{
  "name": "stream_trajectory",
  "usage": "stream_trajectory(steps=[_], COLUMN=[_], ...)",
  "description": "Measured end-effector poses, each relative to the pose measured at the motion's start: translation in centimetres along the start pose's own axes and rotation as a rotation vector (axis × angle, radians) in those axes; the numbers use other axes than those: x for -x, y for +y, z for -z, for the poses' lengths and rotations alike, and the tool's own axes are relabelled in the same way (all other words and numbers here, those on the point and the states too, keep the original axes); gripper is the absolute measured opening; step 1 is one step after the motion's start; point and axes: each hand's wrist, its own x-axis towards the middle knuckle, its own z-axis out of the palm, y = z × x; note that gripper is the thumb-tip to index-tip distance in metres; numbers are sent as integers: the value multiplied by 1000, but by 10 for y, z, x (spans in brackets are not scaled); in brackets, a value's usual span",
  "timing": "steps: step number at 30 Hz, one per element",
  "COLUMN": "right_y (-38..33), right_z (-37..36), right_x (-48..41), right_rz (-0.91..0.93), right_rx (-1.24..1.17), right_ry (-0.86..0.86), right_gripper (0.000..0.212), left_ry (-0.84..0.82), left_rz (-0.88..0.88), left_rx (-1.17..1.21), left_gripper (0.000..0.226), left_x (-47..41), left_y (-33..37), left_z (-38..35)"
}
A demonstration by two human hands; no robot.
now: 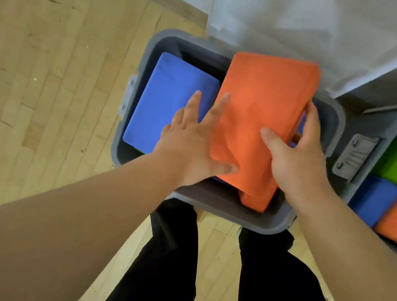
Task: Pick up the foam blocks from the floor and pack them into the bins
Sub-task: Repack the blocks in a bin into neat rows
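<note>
Orange rectangular foam block, matte, faintly creased, lies tilted in grey plastic bin, partly over blue foam block. Right hand: grip closed round its right edge. Left hand: grip wide, fingers flat at its left edge.

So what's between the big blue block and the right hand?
In the head view, the orange block, tilted in the grey bin; the right hand grips its right edge, and the left hand rests across it and the blue block.
</note>
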Motion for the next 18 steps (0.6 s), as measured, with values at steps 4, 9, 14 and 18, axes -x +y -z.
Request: stream_trajectory(steps=[4,9,14,18], right_y=[-30,-41,6,31], right_z=[-10,-76,-80,-62], right_x=[4,-31,-85,-132], right_rz=[15,17,49,84], right_rx=[-153,-63,546,910], right_ry=[-159,-408,-143,-230], right_gripper=[87,55,75,117], left_ry=[93,81,84,95], left_rz=[-25,186,292,285], left_rx=[-12,-147,-174,-165], left_gripper=[133,131,129,126], left_x=[20,2,-28,-43], left_y=[0,-38,-37,-20], left_z=[39,50,18,3])
